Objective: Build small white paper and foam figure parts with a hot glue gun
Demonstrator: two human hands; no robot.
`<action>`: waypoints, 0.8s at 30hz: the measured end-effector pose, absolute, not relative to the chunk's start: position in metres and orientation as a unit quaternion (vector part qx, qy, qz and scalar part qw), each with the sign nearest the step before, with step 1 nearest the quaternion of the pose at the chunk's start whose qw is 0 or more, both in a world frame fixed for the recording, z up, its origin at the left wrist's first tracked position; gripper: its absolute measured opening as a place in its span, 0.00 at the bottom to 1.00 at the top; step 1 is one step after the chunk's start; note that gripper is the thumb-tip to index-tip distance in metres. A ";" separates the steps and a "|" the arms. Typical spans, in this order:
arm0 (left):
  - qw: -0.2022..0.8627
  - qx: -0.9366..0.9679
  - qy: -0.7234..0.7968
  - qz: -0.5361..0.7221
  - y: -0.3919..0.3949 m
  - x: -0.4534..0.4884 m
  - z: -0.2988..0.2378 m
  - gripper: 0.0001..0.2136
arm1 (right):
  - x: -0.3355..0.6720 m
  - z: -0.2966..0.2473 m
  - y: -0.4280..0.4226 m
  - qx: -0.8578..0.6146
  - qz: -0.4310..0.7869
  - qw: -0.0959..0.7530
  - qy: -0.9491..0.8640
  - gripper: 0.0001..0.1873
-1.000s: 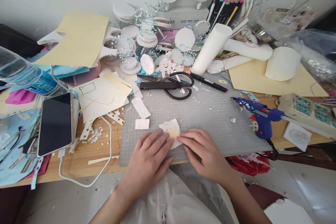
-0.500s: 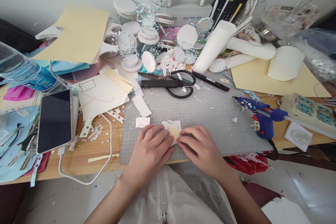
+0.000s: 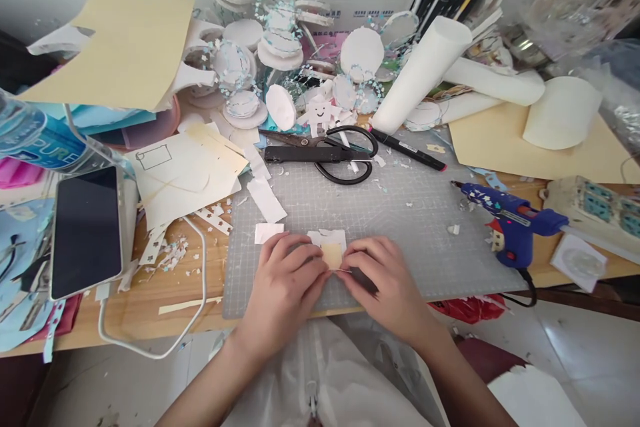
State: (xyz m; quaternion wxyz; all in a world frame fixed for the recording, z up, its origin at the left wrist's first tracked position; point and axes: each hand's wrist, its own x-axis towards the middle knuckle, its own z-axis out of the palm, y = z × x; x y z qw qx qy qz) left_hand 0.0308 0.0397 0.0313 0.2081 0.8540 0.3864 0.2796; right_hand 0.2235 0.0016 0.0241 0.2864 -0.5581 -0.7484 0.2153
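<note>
A small piece of white and cream paper (image 3: 330, 247) lies on the grey cutting mat (image 3: 400, 213) near its front edge. My left hand (image 3: 285, 287) presses on its left side with fingers curled onto it. My right hand (image 3: 383, 283) pinches its right edge, fingers closed together. Both hands meet over the paper, which is partly hidden under the fingertips. A loose white scrap (image 3: 267, 232) sits just left of my left hand.
Black scissors (image 3: 325, 155) and a black marker (image 3: 407, 149) lie at the mat's far edge. A blue glue gun (image 3: 510, 223) rests at the right, a power strip (image 3: 595, 203) beyond it. A phone (image 3: 86, 230) with a white cable (image 3: 200, 280) lies left. White rolls (image 3: 425, 73), paper discs and cream sheets crowd the back.
Both hands have drawn closer together over the paper and shifted slightly toward the mat's front edge. The paper now lies flatter and squarer. The camera has tilted down a little.
</note>
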 end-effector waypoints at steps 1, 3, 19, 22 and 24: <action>0.220 0.849 0.389 0.282 0.040 0.031 0.032 0.04 | 0.223 0.024 0.002 -0.561 0.220 0.284 -0.746 0.04; 0.242 0.839 0.396 0.284 0.042 0.032 0.033 0.04 | 0.223 0.025 0.003 -0.569 0.229 0.279 -0.739 0.04; 0.200 0.843 0.427 0.259 0.038 0.036 0.037 0.05 | 0.223 0.024 0.005 -0.585 0.239 0.269 -0.727 0.03; 0.159 0.860 0.399 0.275 0.033 0.034 0.033 0.05 | 0.223 0.022 -0.001 -0.572 0.219 0.336 -0.715 0.07; 0.143 0.880 0.362 0.272 0.029 0.030 0.030 0.06 | 0.225 0.020 -0.007 -0.577 0.182 0.415 -0.680 0.09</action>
